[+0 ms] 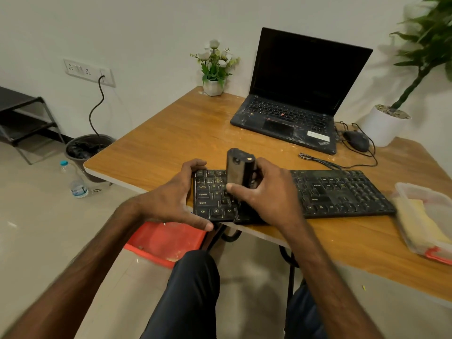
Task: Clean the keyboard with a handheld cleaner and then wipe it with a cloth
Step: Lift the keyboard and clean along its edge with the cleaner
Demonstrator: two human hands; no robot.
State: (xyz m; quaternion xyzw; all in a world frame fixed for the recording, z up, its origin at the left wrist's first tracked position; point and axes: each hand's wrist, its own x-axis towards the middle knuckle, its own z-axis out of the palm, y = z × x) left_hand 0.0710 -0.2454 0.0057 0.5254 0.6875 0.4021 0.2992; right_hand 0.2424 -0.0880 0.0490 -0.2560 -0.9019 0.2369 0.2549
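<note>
Head view. Stock at this moment:

1. Keyboard (342, 192): black, lying along the near edge of the table (186, 128).
2. Left hand (168, 199): clasps the keyboard's left end, fingers curled over the far edge, thumb along the near one.
3. Cleaner (238, 172): dark, upright, lower end down among the left-hand keys. Its nozzle is hidden.
4. Right hand (266, 199): wrapped round the cleaner's body.

Step judged: the cleaning pass, at the left end, with most of the keys to the right probably yet to cover.
To do it well:
- Brace with the left hand so the keyboard cannot slide off the edge.
- Keep the nozzle low and work row by row rightward.
- Leave wiping until the pass is done.

Containers:
- Box (420, 188): clear, just beside the keyboard's right end. Holds a folded yellow cloth (420, 223).
- Bin (71, 145): on the floor left of the table, with dark contents and a cable dropping into it.
- Small pot (213, 88): white flowers.
- Large pot (381, 129): pebbles and a green plant.
</note>
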